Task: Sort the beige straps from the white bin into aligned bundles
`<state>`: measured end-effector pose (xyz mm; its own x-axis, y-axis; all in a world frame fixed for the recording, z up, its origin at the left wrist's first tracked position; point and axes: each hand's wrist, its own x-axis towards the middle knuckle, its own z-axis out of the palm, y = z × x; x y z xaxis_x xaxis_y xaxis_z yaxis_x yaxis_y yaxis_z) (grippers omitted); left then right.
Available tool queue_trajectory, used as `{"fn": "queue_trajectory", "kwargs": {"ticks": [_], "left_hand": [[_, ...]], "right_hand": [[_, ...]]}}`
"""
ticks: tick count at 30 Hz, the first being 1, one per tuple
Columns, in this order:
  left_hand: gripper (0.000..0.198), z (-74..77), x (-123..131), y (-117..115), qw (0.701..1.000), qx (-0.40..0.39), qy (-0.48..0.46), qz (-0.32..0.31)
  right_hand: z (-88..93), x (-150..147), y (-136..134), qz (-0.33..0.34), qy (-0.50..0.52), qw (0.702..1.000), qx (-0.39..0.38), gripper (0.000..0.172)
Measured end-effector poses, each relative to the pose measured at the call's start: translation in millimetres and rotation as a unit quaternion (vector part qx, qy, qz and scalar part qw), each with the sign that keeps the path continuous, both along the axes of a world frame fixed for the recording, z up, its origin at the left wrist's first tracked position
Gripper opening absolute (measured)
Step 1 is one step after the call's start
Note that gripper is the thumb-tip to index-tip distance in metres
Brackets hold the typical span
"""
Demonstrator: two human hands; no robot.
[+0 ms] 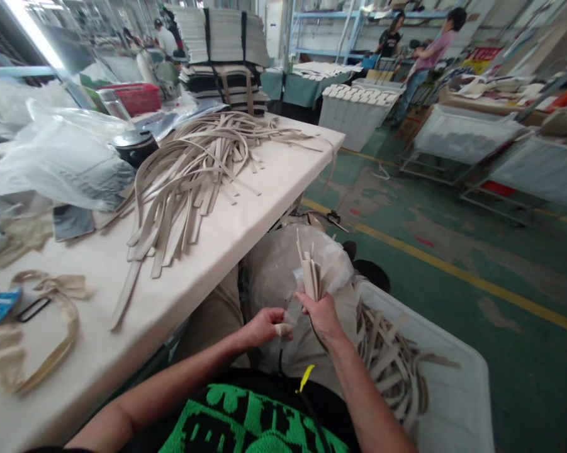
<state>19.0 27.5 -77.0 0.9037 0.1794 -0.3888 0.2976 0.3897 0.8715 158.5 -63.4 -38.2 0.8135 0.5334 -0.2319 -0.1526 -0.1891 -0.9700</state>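
My right hand [321, 311] is closed around a small bundle of beige straps [310, 272] that stands upright from the fist, over my lap. My left hand [266, 324] is pinched shut just left of it, one finger wrapped in tape, its fingertips touching the lower end of the bundle. Behind both hands lies a clear plastic bag [283, 264] on my knees. A big loose pile of beige straps [189, 176] is spread on the white table [245, 214] to my left.
A white bin [457, 377] with more straps stands at my right. On the table lie plastic bags [61, 157], a black round container [134, 146] and a looped strap [38, 333]. Strapped stacks [224, 53], carts [457, 135] and two people [420, 50] fill the back.
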Motion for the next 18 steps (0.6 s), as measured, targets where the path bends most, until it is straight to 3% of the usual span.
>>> {"fn": "queue_trajectory", "kwargs": {"ticks": [9, 18], "left_hand": [[0.036, 3.8, -31.2, 18.1, 0.999, 0.038, 0.012, 0.017], [0.038, 8.0, -44.5, 34.0, 0.996, 0.086, 0.012, -0.006]], "right_hand": [[24.5, 61.3, 4.6, -0.143, -0.046, 0.988, 0.042, 0.033], [40.9, 76.6, 0.5, -0.179, -0.063, 0.977, 0.096, 0.034]]}}
